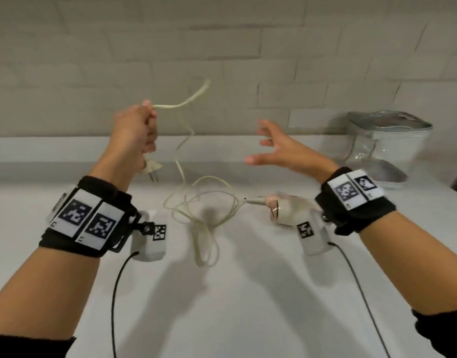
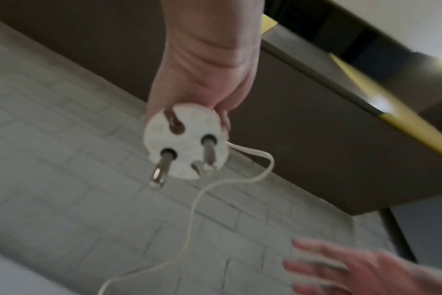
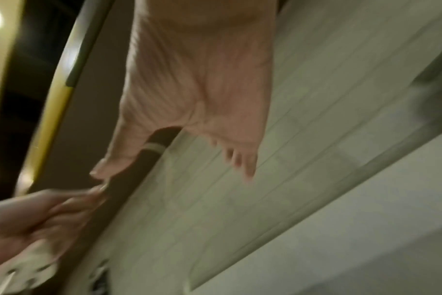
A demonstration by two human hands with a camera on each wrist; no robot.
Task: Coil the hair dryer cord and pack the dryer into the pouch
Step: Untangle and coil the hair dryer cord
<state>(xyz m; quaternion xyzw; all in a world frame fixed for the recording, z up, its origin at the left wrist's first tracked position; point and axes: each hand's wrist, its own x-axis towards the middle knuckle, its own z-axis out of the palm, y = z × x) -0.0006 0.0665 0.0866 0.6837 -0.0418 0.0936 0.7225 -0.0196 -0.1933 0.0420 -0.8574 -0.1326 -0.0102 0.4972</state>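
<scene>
My left hand (image 1: 142, 130) is raised above the counter and grips the cream cord (image 1: 182, 161) near its end, fingers curled round it. The round white plug (image 1: 151, 167) hangs out below the fist, its two pins pointing down; the left wrist view shows the plug (image 2: 185, 141) face-on under the left hand (image 2: 204, 65). The cord drops into a loose tangle (image 1: 204, 215) on the counter and runs to the pale pink hair dryer (image 1: 281, 209), which lies partly hidden behind my right wrist. My right hand (image 1: 271, 148) hovers open, fingers spread, right of the cord, holding nothing. The clear pouch (image 1: 387, 148) stands at back right.
A white counter (image 1: 248, 293) runs to a grey brick-pattern wall (image 1: 222, 47). Black cables (image 1: 116, 293) trail from the wrist cameras toward the near edge. A dark cabinet with a yellow strip (image 2: 391, 119) hangs overhead.
</scene>
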